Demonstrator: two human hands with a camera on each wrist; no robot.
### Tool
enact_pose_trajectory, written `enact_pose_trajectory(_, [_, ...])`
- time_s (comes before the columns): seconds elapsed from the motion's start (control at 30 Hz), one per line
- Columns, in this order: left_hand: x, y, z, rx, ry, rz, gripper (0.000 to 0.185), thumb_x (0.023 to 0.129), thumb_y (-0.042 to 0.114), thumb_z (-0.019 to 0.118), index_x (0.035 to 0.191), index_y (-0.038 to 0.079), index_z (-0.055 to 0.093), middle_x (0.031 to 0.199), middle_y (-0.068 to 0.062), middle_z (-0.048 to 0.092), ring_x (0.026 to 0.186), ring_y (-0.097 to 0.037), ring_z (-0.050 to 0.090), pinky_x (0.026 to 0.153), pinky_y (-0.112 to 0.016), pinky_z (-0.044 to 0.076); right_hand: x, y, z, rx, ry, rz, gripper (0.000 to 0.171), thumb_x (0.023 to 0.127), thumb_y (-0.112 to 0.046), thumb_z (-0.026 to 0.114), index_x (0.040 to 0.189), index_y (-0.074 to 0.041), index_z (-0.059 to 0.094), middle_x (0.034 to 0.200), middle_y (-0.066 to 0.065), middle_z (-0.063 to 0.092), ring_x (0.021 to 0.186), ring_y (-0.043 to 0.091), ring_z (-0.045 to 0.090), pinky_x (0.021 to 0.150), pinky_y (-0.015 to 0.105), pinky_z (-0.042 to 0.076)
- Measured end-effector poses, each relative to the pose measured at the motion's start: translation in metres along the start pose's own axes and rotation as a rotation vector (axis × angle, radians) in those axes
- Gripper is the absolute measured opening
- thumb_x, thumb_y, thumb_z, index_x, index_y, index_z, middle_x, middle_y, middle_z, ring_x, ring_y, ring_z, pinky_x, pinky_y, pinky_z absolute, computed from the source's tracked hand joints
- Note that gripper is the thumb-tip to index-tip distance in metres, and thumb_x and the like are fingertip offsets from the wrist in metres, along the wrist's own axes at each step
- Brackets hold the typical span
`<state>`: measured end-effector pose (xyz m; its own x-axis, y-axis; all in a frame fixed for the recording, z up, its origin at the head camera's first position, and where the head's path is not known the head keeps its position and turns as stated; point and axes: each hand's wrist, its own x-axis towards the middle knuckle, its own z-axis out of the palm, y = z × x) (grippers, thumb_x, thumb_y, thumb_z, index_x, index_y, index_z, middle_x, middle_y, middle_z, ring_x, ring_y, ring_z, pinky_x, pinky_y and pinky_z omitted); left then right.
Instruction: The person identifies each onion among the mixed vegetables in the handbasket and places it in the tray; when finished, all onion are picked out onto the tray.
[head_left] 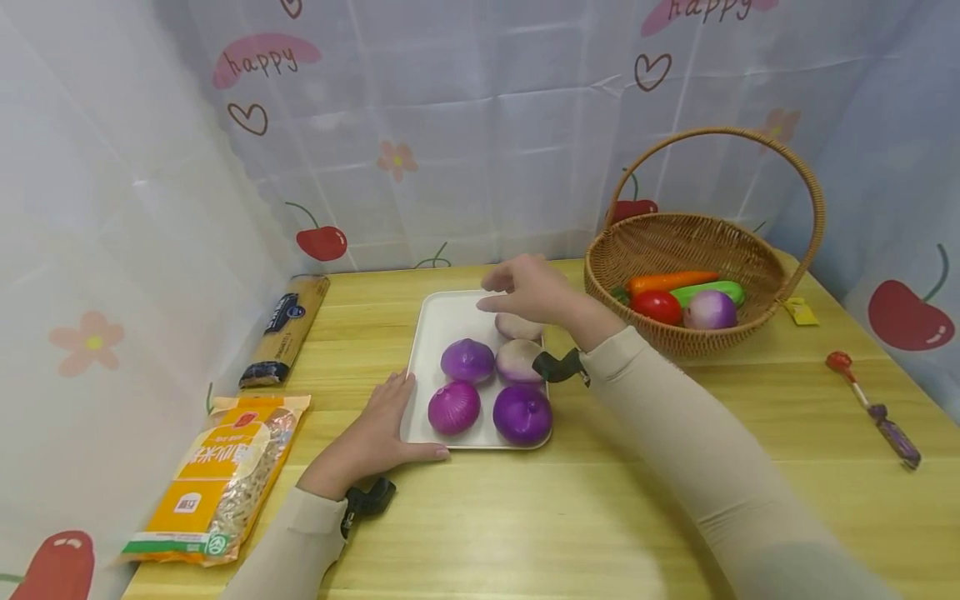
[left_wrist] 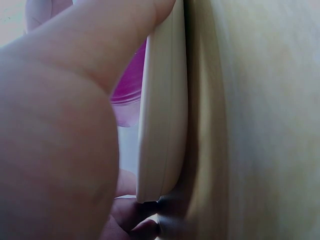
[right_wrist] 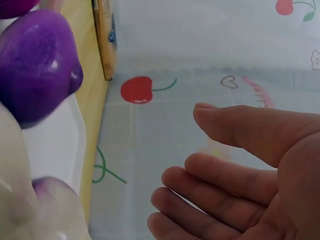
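A white rectangular tray point(head_left: 438, 321) lies on the wooden table, bearing several round vegetables. They are a magenta onion point(head_left: 453, 408), two glossy purple round vegetables point(head_left: 467, 361) point(head_left: 522, 414), a white-and-purple turnip point(head_left: 517, 361) and a paler round one point(head_left: 519, 326), partly hidden behind my right hand. My left hand point(head_left: 375, 433) rests against the tray's near left corner, its fingers fairly straight along the left side and the thumb along the front edge. Above the tray's far right part hovers my right hand point(head_left: 532, 290), empty, with loosely bent fingers apart from the thumb in the right wrist view.
A wicker basket point(head_left: 675, 229) with a tall handle holds a carrot point(head_left: 671, 282), a tomato point(head_left: 657, 307), a long green vegetable point(head_left: 708, 292) and a turnip point(head_left: 710, 310). At left lie a spaghetti pack point(head_left: 288, 329) and a grain bag point(head_left: 217, 479). A lollipop point(head_left: 873, 408) and yellow packet point(head_left: 802, 312) lie right.
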<state>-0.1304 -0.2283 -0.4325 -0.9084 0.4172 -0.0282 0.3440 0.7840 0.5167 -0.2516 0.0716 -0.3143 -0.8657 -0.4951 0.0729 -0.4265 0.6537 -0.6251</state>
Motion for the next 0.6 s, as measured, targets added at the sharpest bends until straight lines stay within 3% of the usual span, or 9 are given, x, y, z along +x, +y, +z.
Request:
enact_pose_trajectory(0.27, [0.0, -0.002, 0.001, 0.005, 0.008, 0.009, 0.139, 0.073, 0.078, 0.08, 0.163, -0.01, 0.021, 0.17, -0.027, 0.017, 0.157, -0.044, 0.007, 0.126, -0.054, 0.007, -0.014, 0.012, -0.028, 0.035, 0.055, 0.014, 0.046, 0.099, -0.03, 0.077, 0.133, -0.001, 0.071, 0.129, 0.016, 0.071, 0.121, 0.033, 0.065, 0.106, 0.046, 0.05])
enact_pose_trajectory(0.6, [0.0, -0.001, 0.001, 0.0, 0.005, 0.004, 0.138, 0.073, 0.076, 0.082, 0.164, -0.008, 0.021, 0.17, -0.025, 0.015, 0.157, -0.043, 0.006, 0.126, -0.054, 0.006, -0.036, 0.038, -0.063, 0.045, 0.112, 0.108, 0.047, 0.101, -0.037, 0.075, 0.135, -0.005, 0.071, 0.131, 0.014, 0.069, 0.125, 0.033, 0.061, 0.106, 0.052, 0.049])
